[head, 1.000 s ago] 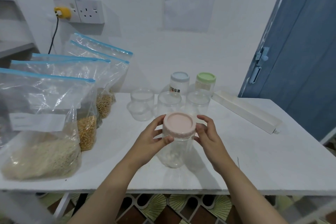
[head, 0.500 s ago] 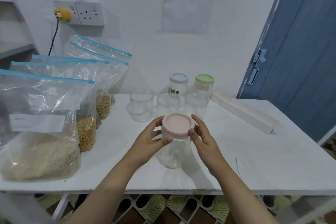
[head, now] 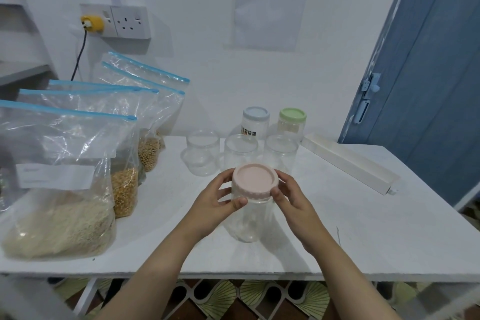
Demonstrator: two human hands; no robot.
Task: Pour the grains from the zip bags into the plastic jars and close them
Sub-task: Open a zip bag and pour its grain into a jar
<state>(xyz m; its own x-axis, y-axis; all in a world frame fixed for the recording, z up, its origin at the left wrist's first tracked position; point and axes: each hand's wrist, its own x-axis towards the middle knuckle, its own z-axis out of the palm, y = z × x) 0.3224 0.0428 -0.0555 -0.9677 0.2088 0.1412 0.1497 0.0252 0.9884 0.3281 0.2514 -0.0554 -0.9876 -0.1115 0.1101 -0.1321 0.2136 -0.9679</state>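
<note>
Gripping an empty clear jar (head: 248, 218) with a pink lid (head: 255, 182) near the front middle of the bench (head: 376, 236), left hand (head: 211, 204) wrapped round the jar just under the lid, right hand (head: 292, 199) pinching the lid's rim, so both hands clamped on the same jar. Looks like step one, getting that lid off, though can't tell from here whether it's loose yet. Barely started overall, by the look of it: nothing poured, jar see-through and bare inside. Standing behind it, three more clear jars (head: 240, 150) without lids, also empty, plus a blue-lidded jar (head: 255, 122) and a green-lidded jar (head: 292, 122) nearer the wall. Lined up along the left, the zip bags (head: 65, 179), blue zips seemingly all closed, holding pale rice-like grain, yellow corn and tan beans; a couple further back too hidden to call. Basically everything left: open bags, pour, fill each jar, screw lids on.
</note>
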